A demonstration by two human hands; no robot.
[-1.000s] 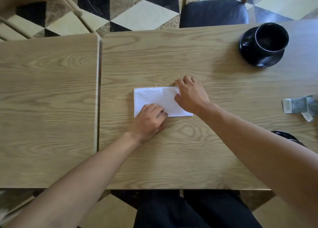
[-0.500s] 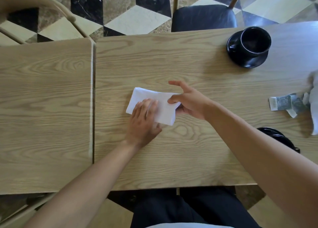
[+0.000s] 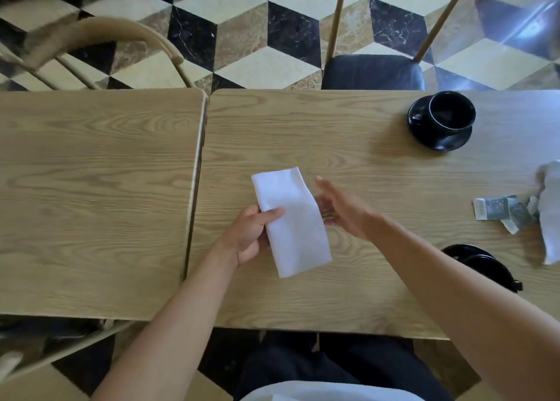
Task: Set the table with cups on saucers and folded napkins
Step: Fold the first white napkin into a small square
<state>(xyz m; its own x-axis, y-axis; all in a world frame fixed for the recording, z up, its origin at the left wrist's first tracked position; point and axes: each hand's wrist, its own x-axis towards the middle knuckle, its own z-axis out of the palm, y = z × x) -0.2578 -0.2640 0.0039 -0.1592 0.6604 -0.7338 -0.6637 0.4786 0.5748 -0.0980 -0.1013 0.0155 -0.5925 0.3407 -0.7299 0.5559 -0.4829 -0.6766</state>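
The left hand [image 3: 248, 237] pinches the folded white napkin [image 3: 291, 222], thumb on top, at the wooden table's [image 3: 348, 294] centre. The right hand [image 3: 342, 209], fingers straight and spread, hovers at the napkin's three o'clock edge. A black cup [image 3: 451, 115] sits on its saucer [image 3: 436, 138] at two o'clock.

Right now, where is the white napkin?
In the head view, the folded white napkin is near the middle of the right-hand table, gripped by the left hand, with the open right hand just beside it.

Cup [image 3: 452, 116] on saucer [image 3: 439, 138], far right of napkin [image 3: 291, 222].
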